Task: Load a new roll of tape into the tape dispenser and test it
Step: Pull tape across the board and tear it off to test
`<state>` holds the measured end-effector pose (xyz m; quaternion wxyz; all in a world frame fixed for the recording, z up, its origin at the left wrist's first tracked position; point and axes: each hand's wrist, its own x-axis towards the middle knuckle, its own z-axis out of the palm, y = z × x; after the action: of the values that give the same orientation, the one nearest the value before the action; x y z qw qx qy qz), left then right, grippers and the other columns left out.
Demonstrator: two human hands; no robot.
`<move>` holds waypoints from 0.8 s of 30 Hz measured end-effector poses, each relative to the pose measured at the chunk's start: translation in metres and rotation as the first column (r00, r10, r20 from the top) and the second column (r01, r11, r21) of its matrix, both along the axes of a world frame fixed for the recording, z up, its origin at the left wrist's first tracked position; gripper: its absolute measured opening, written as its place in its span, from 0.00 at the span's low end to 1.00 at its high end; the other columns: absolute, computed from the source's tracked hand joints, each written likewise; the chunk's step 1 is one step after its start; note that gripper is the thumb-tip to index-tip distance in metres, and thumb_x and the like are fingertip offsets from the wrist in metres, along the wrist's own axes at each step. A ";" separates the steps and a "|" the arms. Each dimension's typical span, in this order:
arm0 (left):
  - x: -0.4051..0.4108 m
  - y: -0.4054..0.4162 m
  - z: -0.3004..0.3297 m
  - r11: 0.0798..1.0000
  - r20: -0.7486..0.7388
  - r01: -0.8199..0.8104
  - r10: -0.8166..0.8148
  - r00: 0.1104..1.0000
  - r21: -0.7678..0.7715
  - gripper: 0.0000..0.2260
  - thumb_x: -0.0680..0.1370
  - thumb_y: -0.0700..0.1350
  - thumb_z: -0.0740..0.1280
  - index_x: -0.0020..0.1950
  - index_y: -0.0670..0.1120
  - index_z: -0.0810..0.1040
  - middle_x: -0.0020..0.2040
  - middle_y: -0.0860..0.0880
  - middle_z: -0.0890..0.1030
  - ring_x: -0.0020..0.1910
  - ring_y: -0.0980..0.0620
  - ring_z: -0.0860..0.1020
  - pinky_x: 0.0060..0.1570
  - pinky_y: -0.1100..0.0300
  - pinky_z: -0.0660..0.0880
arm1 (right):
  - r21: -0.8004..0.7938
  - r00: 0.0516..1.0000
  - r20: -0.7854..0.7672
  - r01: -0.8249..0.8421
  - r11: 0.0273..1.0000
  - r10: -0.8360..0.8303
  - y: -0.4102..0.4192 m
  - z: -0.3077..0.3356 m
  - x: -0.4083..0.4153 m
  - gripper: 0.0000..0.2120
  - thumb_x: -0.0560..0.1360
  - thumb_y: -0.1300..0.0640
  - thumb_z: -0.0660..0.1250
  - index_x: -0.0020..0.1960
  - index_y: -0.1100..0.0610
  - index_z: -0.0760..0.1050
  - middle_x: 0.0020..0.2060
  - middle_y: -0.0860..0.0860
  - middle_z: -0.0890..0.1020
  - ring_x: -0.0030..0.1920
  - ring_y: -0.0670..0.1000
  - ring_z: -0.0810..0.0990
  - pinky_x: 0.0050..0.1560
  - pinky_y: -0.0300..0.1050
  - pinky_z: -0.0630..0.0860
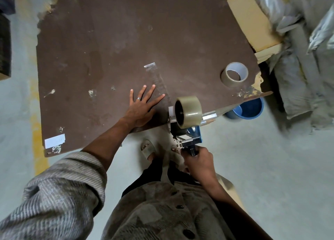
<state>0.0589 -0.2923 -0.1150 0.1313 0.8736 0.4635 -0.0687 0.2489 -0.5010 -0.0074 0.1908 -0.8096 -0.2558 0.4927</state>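
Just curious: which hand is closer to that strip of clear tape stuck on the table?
Left. The left hand lies flat on the table, fingers beside the strip. The right hand grips the tape dispenser handle below the table's edge.

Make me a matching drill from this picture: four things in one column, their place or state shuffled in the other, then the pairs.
Things
1. left hand
2. right hand
3. spare tape roll
4. blue bucket

States
A. on the floor past the board's edge
B. grips the tape dispenser handle
C. lies on its side on the brown board
D. flat on the board, fingers spread

Pairs: 1-D, 2-B, 3-C, 4-A
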 end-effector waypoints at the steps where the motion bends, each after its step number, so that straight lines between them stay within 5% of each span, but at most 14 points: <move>1: 0.000 0.000 0.000 1.000 0.001 0.000 0.000 1.000 0.000 0.24 0.84 0.56 0.49 0.78 0.68 0.44 0.83 0.52 0.42 0.81 0.42 0.43 0.73 0.28 0.41 | 0.014 1.000 -0.004 0.015 1.000 -0.015 0.002 0.003 0.002 0.10 0.74 0.52 0.72 0.37 0.56 0.79 0.35 0.56 0.84 0.33 0.56 0.86 0.30 0.48 0.82; 4: 0.000 -0.001 0.001 1.000 0.001 0.004 -0.004 1.000 -0.005 0.25 0.83 0.55 0.50 0.78 0.68 0.44 0.83 0.52 0.42 0.81 0.42 0.43 0.73 0.28 0.41 | 0.045 0.998 -0.027 0.054 0.998 -0.052 0.010 0.012 0.005 0.09 0.75 0.54 0.73 0.37 0.53 0.78 0.36 0.55 0.84 0.34 0.53 0.86 0.31 0.45 0.82; 10: -0.001 0.002 0.002 0.998 0.056 0.005 -0.002 0.998 -0.060 0.25 0.84 0.54 0.52 0.78 0.69 0.46 0.83 0.53 0.42 0.81 0.43 0.41 0.72 0.28 0.39 | 0.127 0.997 -0.072 0.029 0.991 -0.020 0.028 0.018 0.009 0.09 0.68 0.48 0.74 0.42 0.53 0.82 0.33 0.56 0.86 0.34 0.58 0.86 0.38 0.61 0.85; 18: -0.003 0.003 0.013 0.977 0.251 -0.084 0.132 0.959 -0.194 0.34 0.76 0.54 0.54 0.81 0.59 0.46 0.82 0.56 0.49 0.82 0.49 0.45 0.73 0.33 0.38 | 0.151 0.961 -0.266 0.111 0.982 -0.068 0.059 0.038 0.016 0.10 0.76 0.57 0.74 0.55 0.60 0.81 0.36 0.58 0.87 0.31 0.53 0.87 0.26 0.39 0.77; 21: -0.007 0.005 0.017 0.912 0.447 -0.192 0.351 0.823 -0.363 0.41 0.69 0.42 0.60 0.82 0.53 0.51 0.80 0.51 0.61 0.81 0.50 0.55 0.78 0.41 0.44 | 0.160 0.933 -0.343 0.169 0.973 -0.106 0.072 0.045 0.018 0.08 0.76 0.59 0.73 0.49 0.65 0.81 0.33 0.59 0.85 0.28 0.53 0.85 0.25 0.39 0.76; 24: -0.012 0.006 0.022 0.776 0.594 -0.162 0.582 0.555 -0.609 0.41 0.66 0.31 0.59 0.80 0.47 0.58 0.74 0.46 0.71 0.76 0.52 0.66 0.75 0.57 0.63 | 0.151 0.865 -0.480 0.249 0.957 -0.149 0.086 0.052 0.018 0.08 0.75 0.61 0.74 0.44 0.65 0.79 0.34 0.61 0.80 0.27 0.55 0.82 0.25 0.39 0.75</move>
<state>0.0466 -0.2861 -0.0931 0.5395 0.6316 0.5120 0.2187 0.2673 -0.4151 0.0442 0.3798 -0.6661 -0.1677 0.6196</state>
